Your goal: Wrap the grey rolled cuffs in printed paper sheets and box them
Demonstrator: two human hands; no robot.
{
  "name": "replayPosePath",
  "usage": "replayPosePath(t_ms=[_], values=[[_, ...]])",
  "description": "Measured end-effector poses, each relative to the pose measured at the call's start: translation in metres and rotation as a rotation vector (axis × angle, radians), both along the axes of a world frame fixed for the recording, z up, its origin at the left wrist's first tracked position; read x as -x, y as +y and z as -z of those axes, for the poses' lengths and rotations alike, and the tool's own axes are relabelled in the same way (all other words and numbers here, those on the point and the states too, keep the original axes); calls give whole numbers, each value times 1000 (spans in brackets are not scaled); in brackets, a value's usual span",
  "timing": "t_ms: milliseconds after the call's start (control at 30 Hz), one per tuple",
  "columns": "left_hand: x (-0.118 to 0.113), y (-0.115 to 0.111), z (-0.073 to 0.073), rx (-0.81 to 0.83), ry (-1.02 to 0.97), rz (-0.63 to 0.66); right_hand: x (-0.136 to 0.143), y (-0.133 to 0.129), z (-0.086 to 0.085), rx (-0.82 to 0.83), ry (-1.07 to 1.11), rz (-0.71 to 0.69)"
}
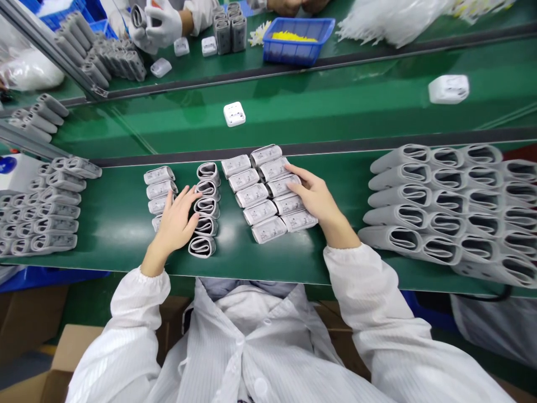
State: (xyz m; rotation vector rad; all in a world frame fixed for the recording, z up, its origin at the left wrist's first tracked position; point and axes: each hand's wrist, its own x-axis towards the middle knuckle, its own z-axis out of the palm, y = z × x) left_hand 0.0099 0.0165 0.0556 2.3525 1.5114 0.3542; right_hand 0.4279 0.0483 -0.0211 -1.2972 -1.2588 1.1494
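My left hand is open, its fingers spread between a short column of grey rolled pieces and a column of rolls with their open ends up. Its fingertips reach the edge of the second column. My right hand rests with fingers apart on the right side of a two-column block of flat grey printed rolls, touching the upper pieces. Neither hand has lifted anything. The lower pieces of the short column are partly hidden behind my left hand.
Stacked grey rolls stand at the right and left of the green table. White devices lie on the green strip beyond. Across it are a blue basket and a person's gloved hand.
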Motion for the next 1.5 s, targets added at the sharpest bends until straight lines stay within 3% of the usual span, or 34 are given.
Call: replayPosePath(t_ms=[167, 533, 667, 933, 1167, 1300, 1500], values=[[15, -2, 5, -23, -22, -54, -1, 0, 0, -2, -15, -17], [18, 0, 15, -86, 12, -217, 0, 0, 0, 1, -21, -14], [16, 1, 12, -57, 81, -177, 1, -1, -2, 3, -18, -4], [17, 1, 7, -82, 14, -222, 1, -1, -2, 4, -40, -18], [-23, -5, -3, 42, 62, -131, 9, 0, 10, -22, 54, -18], [-47, -11, -3, 47, 125, -34, 13, -1, 9, -11, 85, -20], [-65, -6, -2, 27, 227, 91, 21, -4, 6, -31, 11, -24]])
